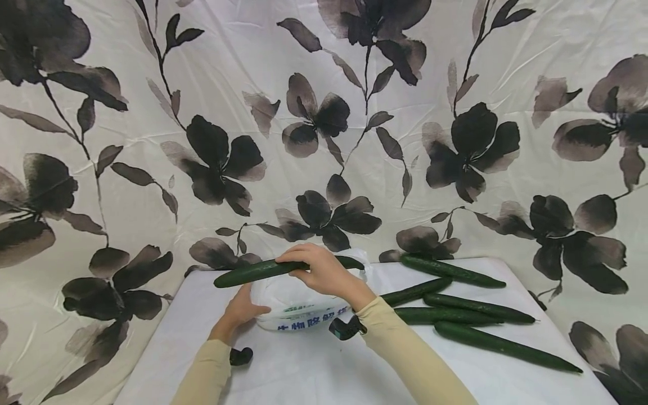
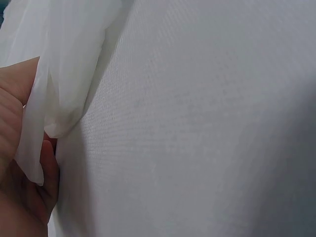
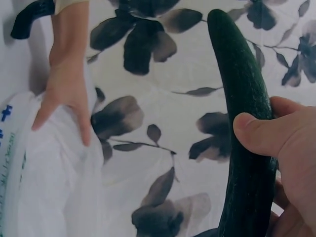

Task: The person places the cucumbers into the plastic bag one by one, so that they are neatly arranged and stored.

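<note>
My right hand (image 1: pixel 321 273) grips a long dark green cucumber (image 1: pixel 248 274) and holds it above a white plastic bag (image 1: pixel 304 298). In the right wrist view the thumb presses along one side of the cucumber (image 3: pixel 244 98), with the fingers wrapped behind it. At the bag's left side, my left hand (image 1: pixel 242 308) holds the plastic between thumb and fingers. A fold of thin bag plastic (image 2: pixel 74 64) runs through that grip in the left wrist view. Green and blue printing marks the bag's front; its inside is hidden.
Several more cucumbers (image 1: pixel 506 346) lie on the right part of the white-covered table (image 1: pixel 314 377), some close together. Behind the table hangs a pale cloth (image 1: pixel 283 197) with dark flowers. A dark wrist camera (image 1: pixel 346 327) sits at the right cuff.
</note>
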`<state>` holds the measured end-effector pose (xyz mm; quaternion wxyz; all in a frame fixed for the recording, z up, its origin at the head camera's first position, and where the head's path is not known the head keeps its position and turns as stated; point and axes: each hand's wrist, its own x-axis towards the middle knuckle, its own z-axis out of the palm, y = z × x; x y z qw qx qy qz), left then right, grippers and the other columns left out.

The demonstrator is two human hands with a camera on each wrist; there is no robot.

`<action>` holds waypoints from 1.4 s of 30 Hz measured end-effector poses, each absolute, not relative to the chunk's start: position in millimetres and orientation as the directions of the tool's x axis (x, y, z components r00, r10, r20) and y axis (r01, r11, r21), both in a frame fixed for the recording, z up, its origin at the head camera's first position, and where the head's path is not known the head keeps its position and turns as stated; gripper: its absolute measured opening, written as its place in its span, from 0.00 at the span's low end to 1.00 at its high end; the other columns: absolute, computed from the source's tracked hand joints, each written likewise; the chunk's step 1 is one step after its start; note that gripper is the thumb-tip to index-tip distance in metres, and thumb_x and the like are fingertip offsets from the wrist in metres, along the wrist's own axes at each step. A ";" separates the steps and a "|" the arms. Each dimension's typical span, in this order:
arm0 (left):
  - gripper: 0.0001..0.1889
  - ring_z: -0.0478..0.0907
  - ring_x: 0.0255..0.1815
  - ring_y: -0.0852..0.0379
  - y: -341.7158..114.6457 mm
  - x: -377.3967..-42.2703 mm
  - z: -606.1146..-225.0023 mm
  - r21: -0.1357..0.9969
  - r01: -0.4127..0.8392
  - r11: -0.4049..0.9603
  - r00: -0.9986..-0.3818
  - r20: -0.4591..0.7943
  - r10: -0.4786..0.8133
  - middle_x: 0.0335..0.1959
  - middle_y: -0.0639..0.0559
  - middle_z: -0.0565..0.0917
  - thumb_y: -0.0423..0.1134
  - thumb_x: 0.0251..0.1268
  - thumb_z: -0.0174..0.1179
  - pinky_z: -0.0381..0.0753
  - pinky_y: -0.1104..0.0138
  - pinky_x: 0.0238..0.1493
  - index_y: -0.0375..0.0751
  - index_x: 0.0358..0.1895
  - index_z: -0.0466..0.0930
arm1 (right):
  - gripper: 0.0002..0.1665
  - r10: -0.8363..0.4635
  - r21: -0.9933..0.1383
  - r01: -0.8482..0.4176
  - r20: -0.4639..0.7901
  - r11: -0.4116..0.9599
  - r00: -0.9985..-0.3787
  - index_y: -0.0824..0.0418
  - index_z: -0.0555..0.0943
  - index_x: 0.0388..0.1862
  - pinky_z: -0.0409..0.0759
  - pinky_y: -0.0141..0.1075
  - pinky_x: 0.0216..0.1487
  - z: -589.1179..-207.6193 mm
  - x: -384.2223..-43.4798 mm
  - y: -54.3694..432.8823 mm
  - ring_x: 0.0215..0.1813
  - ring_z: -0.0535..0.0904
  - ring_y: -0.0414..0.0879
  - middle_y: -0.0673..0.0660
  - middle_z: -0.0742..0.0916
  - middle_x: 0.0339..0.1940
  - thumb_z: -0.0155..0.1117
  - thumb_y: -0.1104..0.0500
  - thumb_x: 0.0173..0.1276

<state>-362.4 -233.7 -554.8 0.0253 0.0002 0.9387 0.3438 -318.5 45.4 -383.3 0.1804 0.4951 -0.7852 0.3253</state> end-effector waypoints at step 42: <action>0.61 0.57 0.69 0.26 -237.1 -361.8 -563.7 0.617 0.034 0.786 -0.999 0.024 0.024 0.71 0.26 0.57 0.47 0.42 0.78 0.59 0.34 0.62 0.36 0.77 0.46 | 0.22 -0.663 -0.442 -0.781 0.426 0.441 -0.615 0.51 0.87 0.50 0.75 0.29 0.54 -458.4 -411.2 -3.9 0.51 0.80 0.35 0.43 0.87 0.48 0.76 0.65 0.56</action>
